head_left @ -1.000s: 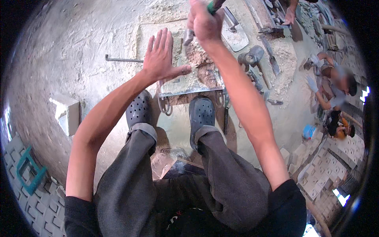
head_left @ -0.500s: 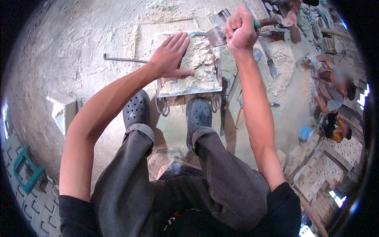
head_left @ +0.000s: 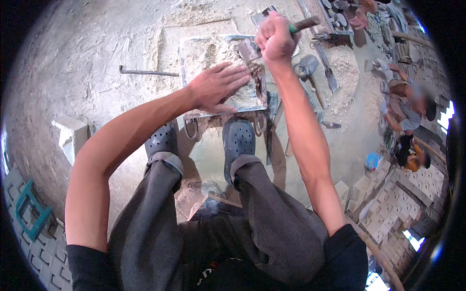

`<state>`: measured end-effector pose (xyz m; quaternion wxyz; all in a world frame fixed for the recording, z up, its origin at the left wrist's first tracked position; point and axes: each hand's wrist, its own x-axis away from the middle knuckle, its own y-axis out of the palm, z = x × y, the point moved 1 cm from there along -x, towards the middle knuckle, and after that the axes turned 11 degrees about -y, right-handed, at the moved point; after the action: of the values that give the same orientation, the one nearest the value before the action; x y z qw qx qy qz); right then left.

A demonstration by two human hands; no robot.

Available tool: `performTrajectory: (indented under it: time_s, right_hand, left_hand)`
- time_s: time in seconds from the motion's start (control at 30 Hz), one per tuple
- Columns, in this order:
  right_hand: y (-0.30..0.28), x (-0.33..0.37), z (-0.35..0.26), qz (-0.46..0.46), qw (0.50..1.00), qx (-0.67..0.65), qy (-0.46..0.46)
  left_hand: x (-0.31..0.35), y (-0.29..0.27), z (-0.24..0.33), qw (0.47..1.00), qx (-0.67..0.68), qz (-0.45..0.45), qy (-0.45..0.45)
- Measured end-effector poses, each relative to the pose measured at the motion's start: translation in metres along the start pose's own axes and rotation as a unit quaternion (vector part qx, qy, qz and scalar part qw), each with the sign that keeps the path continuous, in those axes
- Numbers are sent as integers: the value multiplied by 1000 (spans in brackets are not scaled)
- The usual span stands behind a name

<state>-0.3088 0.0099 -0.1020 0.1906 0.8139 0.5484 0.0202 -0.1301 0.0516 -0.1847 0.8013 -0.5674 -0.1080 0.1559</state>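
My left hand (head_left: 215,87) lies flat, fingers spread, on the sandy fill inside a square metal mould frame (head_left: 182,63) on the ground in front of my feet. My right hand (head_left: 274,38) is clenched around the wooden handle of a trowel (head_left: 250,48). The trowel's blade points down into the mould's right side, just past my left fingertips. The mould holds pale, damp, crumbly sand.
A thin metal rod (head_left: 148,72) lies left of the mould. A mallet (head_left: 307,68) and another trowel (head_left: 326,68) rest to the right near a sand heap (head_left: 345,72). A pale block (head_left: 70,136) sits at left. A person (head_left: 410,109) crouches at right beside stacked pale blocks (head_left: 388,208).
My right hand with the trowel has come down from above the mould toward its right side. My left hand has slid down and right across the sand.
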Motion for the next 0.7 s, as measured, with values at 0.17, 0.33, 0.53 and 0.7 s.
performTrajectory:
  time_s: [0.17,0.33,0.53,0.7]
  right_hand:
    - [-3,-6,-42,-81,995,-5,-50]
    - [-21,12,29,-19,992,85,-90]
    - [16,3,9,-22,983,173,-62]
    - [8,12,16,-59,992,106,-31]
  left_hand:
    - [13,-2,-13,993,-43,18,-104]
    - [22,-11,-19,983,-46,48,-170]
    - [18,-12,-56,959,-30,136,-247]
    - [2,-13,-63,969,-18,118,-216]
